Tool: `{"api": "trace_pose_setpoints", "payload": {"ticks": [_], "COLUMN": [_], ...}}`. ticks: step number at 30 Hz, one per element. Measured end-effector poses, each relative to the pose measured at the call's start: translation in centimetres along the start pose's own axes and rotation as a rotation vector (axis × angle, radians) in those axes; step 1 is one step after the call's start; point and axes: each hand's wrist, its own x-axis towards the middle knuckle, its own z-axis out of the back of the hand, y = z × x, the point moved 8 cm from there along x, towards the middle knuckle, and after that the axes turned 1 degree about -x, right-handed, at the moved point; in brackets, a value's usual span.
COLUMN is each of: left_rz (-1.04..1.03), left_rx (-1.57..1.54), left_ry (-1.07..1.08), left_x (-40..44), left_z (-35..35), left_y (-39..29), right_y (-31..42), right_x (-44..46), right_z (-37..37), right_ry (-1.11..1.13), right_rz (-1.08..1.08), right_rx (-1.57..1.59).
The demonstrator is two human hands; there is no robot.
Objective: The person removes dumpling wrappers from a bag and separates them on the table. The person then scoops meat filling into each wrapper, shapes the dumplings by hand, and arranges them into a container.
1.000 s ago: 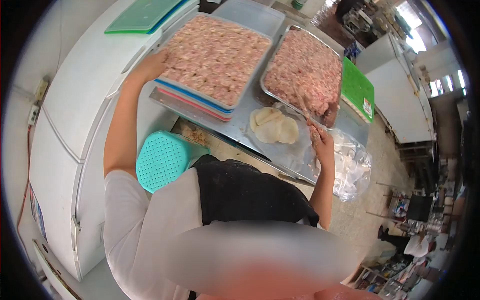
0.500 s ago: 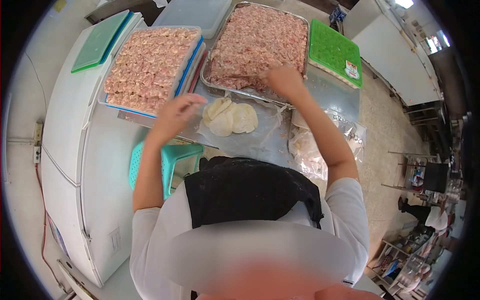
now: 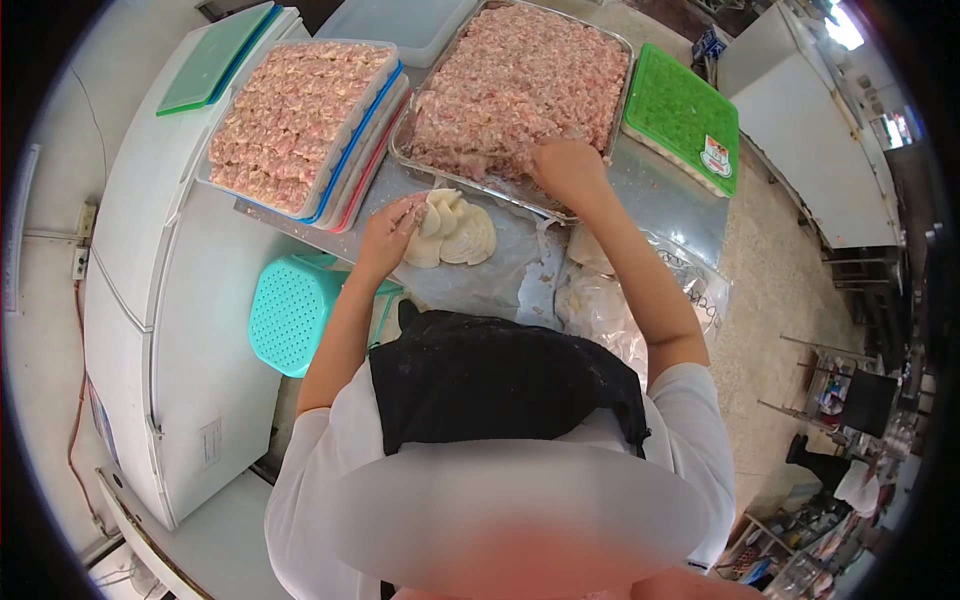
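Observation:
My left hand (image 3: pixel 392 232) pinches the edge of a pale round wrapper at the left side of a small pile of wrappers (image 3: pixel 465 235), which lies on a plastic sheet. My right hand (image 3: pixel 565 172) is closed at the near edge of the minced meat (image 3: pixel 520 85) in a metal tray (image 3: pixel 408 150); whatever its fingers hold is hidden. Left of that tray, rows of meat-filled pieces (image 3: pixel 295 120) fill a clear container stacked on others with blue and red rims.
A green-lidded container (image 3: pixel 682 115) sits at the table's right. Plastic bags (image 3: pixel 600 305) lie by the near right edge. A turquoise stool (image 3: pixel 292 315) and white freezer (image 3: pixel 190 300) stand left. Another person (image 3: pixel 855 485) is far off at lower right.
My left hand has moved from the filled container to the wrappers and taken hold of one. My right hand has moved onto the near edge of the meat. The view has shifted.

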Motion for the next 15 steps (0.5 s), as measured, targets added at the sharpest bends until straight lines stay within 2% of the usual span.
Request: {"api": "trace_pose_setpoints", "payload": {"ticks": [3, 5, 7, 9, 11, 12, 14, 15], "left_rz": [-0.009, -0.313, -0.31, -0.311, 0.19, 0.19, 0.408, 0.409], "left_rx": [0.071, 0.449, 0.437, 0.424, -0.231, -0.239, -1.115, -1.12], "left_ry": [0.036, 0.292, 0.267, 0.248, 0.113, 0.116, 0.001, 0.007], "left_x": [-0.5, -1.8, -1.7, -1.3, 0.0, 0.2, 0.8, 0.9], "left_z": [-1.0, -4.3, -4.5, -4.1, -1.9, -1.6, -1.1, -0.7], "left_y": [-0.9, -1.8, -0.7, 0.8, 6.0, 5.3, 4.1, 4.1], "right_y": [2.0, 2.5, 1.8, 0.2, 0.1, 0.6, 1.5, 2.6], "right_x": [0.0, -0.6, -1.0, -1.6, -1.6, -1.5, -0.9, -0.3], "right_z": [-2.3, -3.9, -3.7, -3.3, -2.1, 0.0, 2.7, 3.5], "right_ry": [0.092, 0.147, 0.058, 0.064, 0.076, 0.008, -0.062, -0.101], "right_rz": [0.057, 0.063, 0.009, -0.025, -0.054, -0.065, -0.081, -0.032], "right_rx": [-0.076, -0.068, 0.136, 0.202, 0.263, 0.156, 0.043, -0.044]}}
